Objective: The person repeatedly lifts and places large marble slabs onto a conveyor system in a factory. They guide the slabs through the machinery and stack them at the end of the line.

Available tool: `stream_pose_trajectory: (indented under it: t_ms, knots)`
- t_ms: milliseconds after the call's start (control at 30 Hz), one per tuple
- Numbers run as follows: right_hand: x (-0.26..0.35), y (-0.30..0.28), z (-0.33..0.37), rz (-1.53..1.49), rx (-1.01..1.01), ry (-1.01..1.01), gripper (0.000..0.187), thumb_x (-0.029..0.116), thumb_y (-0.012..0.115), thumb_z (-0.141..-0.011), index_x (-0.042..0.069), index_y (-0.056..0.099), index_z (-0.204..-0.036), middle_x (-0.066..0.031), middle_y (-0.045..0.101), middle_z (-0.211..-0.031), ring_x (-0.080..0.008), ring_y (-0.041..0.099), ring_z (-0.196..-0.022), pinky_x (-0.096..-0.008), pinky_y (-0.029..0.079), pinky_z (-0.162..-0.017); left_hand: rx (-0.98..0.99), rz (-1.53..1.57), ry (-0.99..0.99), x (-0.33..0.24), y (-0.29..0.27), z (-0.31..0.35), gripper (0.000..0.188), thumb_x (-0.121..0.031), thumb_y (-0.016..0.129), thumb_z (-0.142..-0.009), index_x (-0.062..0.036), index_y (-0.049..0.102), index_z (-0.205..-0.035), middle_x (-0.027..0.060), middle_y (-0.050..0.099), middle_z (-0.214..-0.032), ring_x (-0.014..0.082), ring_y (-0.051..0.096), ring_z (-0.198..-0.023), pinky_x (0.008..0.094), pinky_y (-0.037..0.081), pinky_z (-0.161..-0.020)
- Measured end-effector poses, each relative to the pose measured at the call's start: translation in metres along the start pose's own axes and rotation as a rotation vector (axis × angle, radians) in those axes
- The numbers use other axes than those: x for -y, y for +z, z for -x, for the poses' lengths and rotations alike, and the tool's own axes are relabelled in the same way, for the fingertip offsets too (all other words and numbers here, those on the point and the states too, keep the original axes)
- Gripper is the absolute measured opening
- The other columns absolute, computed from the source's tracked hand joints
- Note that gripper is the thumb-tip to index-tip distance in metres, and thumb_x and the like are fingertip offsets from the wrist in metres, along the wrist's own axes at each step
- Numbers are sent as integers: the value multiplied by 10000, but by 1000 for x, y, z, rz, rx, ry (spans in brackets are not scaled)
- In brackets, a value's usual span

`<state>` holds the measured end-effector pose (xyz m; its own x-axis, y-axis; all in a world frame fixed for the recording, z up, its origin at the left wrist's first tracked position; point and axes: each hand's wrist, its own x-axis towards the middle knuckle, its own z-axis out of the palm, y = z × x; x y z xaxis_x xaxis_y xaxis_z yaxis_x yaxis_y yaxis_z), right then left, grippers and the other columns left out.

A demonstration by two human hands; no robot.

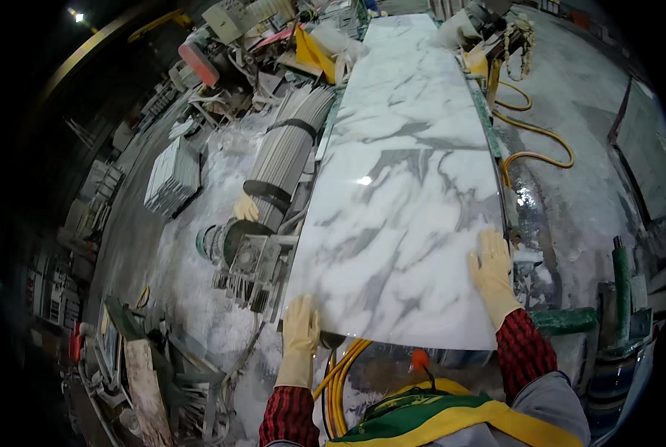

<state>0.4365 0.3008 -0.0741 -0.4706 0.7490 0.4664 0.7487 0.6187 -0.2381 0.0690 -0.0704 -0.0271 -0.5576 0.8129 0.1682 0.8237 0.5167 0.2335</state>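
A long, glossy white stone slab (392, 223) with grey veins stretches away from me. Around its middle the vein pattern breaks along a crosswise line; whether this is a seam between two slabs, I cannot tell. My left hand (301, 328), in a cream rubber glove, rests at the slab's near left corner with its fingers stretched forward. On the near right edge lies my right hand (491, 272), gloved alike, its fingers flat and spread. Both sleeves end in red-and-black checked cuffs. What bears the slab is mostly hidden under it.
Left of the slab lie a grey ribbed roller (292, 141), a motor-like machine part (251, 257) and a loose glove (245, 206). Stacked pale slabs (173, 177) stand farther left. A yellow hose (545, 154) loops over the wet floor at right, near a green metal post (621, 290).
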Motion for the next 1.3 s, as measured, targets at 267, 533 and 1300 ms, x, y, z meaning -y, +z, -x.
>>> stream_pose_trajectory:
  t_ms: [267, 533, 1300]
  knots:
    - [19, -27, 44, -63, 5, 53, 685, 299, 682, -965, -39, 492, -1530, -296, 512, -1557, -481, 447, -1469, -578, 317, -1256, -92, -55, 113, 43, 23, -60, 543, -291, 674, -988, -132, 547, -1492, 185, 534, -1543, 418, 496, -1415, 526, 412, -1133]
    - [65, -72, 142, 28, -15, 211, 650, 236, 703, -944, -60, 523, -1494, -317, 533, -1524, -530, 489, -1411, -571, 386, -1212, -132, 19, 280, 59, 29, -116, 522, -266, 681, -966, -114, 559, -1451, 219, 526, -1509, 456, 512, -1341, 540, 427, -1099]
    - [82, -85, 189, 190, -165, 189, 632, 279, 736, -877, -50, 542, -1381, -336, 579, -1381, -541, 559, -1161, -602, 457, -1013, -233, -49, 342, 56, 40, -152, 492, -345, 640, -993, -146, 602, -1442, 194, 550, -1503, 453, 493, -1386, 573, 394, -1148]
